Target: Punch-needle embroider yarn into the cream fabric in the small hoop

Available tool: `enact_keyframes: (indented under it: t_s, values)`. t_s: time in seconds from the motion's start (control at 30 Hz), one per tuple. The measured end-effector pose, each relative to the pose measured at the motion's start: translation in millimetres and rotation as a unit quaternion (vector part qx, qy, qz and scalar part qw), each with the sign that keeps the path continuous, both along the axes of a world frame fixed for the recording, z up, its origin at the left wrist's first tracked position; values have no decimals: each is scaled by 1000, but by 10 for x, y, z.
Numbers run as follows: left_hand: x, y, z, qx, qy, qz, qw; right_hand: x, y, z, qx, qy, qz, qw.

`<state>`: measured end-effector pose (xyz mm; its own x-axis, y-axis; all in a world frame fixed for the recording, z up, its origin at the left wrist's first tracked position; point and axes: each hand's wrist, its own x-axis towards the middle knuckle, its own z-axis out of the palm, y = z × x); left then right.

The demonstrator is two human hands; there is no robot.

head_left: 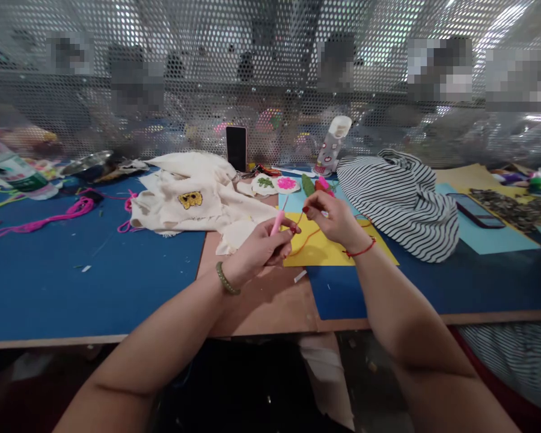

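My left hand (268,242) is closed around a pink-handled tool (278,222) with a thin metal shaft pointing up. In my right hand (329,215), thumb and finger pinch an orange-red yarn (300,220) that runs down to the fingertips of my left hand. The same yarn loops over a yellow sheet (342,251) below both hands. Behind my right hand lie a green leaf-shaped piece (307,185) and a bright pink piece (325,185) on light blue paper. Two white patches, one with green stitching (265,182) and one with pink stitching (288,183), sit just beyond.
Cream cloth (162,201) lies left of my hands, a striped cloth (406,201) to the right. Farther back stand a dark phone (237,148) and a clear bottle (331,147). Pink yarn (67,215), a large bottle (15,171) and another phone (478,211) lie toward the sides.
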<state>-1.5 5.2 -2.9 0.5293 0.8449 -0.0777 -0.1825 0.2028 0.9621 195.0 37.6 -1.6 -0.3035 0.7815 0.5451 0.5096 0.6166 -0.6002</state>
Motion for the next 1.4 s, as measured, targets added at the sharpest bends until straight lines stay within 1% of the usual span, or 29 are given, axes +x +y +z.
enact_keyframes:
  t_s: [0.03, 0.13, 0.2, 0.3, 0.37, 0.47, 0.57, 0.63, 0.67, 0.73, 0.77, 0.83, 0.9, 0.97, 1.03, 1.1, 1.17, 1.27, 1.4]
  values:
    - [-7, 3, 7, 3, -10, 12, 1000, 8, 6, -2, -5, -14, 9, 1000]
    - [-28, 34, 3, 3, -1, 43, 999, 25, -13, 12, -24, -61, 74, 995]
    - [-26, 47, -22, -4, 23, 37, 999, 27, -32, 23, -21, -66, 100, 993]
    - [-1, 23, -58, -17, 59, -19, 998, 32, -14, 10, -7, -46, 81, 996]
    - [9, -2, -55, -12, 50, -36, 998, 45, 22, -9, -8, -33, 53, 998]
    - [-4, -7, -20, 5, -4, -3, 1000, 65, 44, -14, -18, -21, 33, 999]
    - [-22, 20, -12, 7, -16, 26, 1000, 61, 2, 13, -23, -43, 60, 997]
    - [-16, 27, -35, 2, 8, 20, 1000, 49, -24, 26, -25, -55, 82, 995]
    - [-8, 24, -51, -2, 23, 8, 1000, 45, -26, 28, -23, -52, 83, 995]
    - [12, 11, -75, -7, 36, -12, 999, 46, -8, 24, -18, -31, 60, 998]
    - [19, 4, -81, -5, 29, -12, 999, 51, 7, 20, -17, -21, 47, 999]
    - [21, 0, -79, 4, -1, 6, 1000, 61, 27, 17, -22, -19, 37, 999]
    - [11, 9, -71, 12, -19, 29, 999, 59, 18, 24, -28, -39, 53, 997]
    - [0, 20, -68, 11, -7, 33, 999, 40, -13, 33, -24, -57, 77, 995]
    - [-1, 20, -75, 7, 27, 25, 999, 16, -40, 36, -14, -62, 93, 994]
    - [6, 12, -88, 0, 62, 6, 998, 6, -36, 29, -7, -63, 85, 994]
    - [15, 3, -99, -3, 75, -9, 997, 22, -2, 14, -11, -62, 62, 996]
    - [19, 7, -107, 4, 34, -8, 999, 63, 53, -7, -27, -44, 42, 998]
    - [16, 19, -99, 14, -31, 31, 999, 33, 35, -29, -28, -27, 51, 998]
